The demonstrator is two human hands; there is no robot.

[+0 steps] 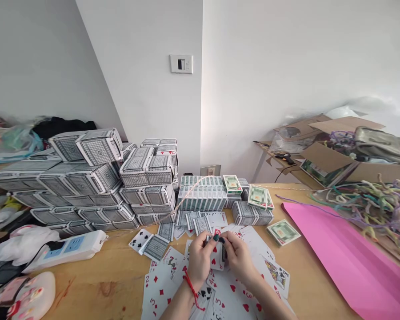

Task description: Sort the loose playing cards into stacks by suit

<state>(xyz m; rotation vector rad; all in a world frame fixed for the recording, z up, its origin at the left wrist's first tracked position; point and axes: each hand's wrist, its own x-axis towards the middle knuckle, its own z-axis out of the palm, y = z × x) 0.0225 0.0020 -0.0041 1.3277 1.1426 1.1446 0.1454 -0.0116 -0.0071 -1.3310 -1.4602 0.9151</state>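
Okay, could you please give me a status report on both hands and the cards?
Left hand and right hand on a red heart card. Loose cards spread beneath. Card stacks stand beyond, pink sheet to the right.

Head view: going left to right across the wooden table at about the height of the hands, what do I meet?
White power strip with blue socket panels → face-up black spades card → left hand with red string bracelet → right hand → green-and-white card box → bright pink sheet.
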